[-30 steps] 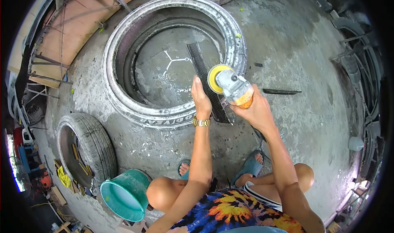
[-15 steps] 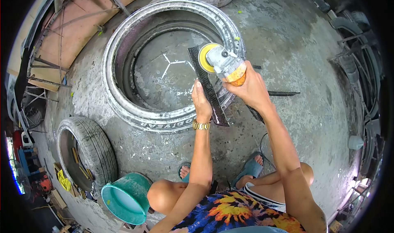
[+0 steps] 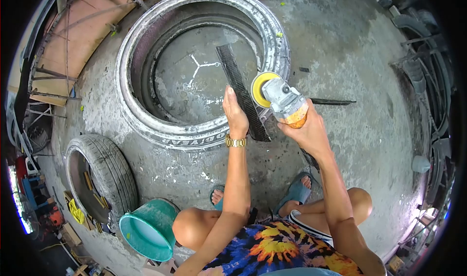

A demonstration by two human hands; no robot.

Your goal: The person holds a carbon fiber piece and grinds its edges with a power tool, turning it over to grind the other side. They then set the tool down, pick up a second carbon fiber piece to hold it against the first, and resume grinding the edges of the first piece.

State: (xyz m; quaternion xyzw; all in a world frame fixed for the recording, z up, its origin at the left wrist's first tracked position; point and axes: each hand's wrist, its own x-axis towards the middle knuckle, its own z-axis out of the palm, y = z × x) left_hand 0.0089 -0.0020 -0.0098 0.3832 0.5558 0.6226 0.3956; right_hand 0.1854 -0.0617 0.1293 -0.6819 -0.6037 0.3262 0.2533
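Note:
My right hand (image 3: 307, 132) is wrapped round the orange-and-grey body of an angle grinder (image 3: 287, 101). A yellow disc (image 3: 264, 89) on its head is at the right edge of a dark carbon-fibre strip (image 3: 238, 86). Along the strip's left edge, my left hand (image 3: 235, 113) grips its lower half, some fingers hidden beneath; a gold watch (image 3: 236, 141) is on that wrist. The strip slants across a large whitened tyre (image 3: 194, 136) lying flat on the floor, its top end over the tyre's open middle.
A second tyre (image 3: 116, 171) stands on edge at the left, beside a teal bucket (image 3: 160, 222). Dark strips (image 3: 333, 101) lie on the concrete floor right of the big tyre. Metal frames and panels (image 3: 73, 37) line the left side; dark curved parts (image 3: 423, 67) line the right.
The grinder has moved down and to the right along the strip, from near its top end to its lower half. My left hand keeps its hold; the view has shifted slightly.

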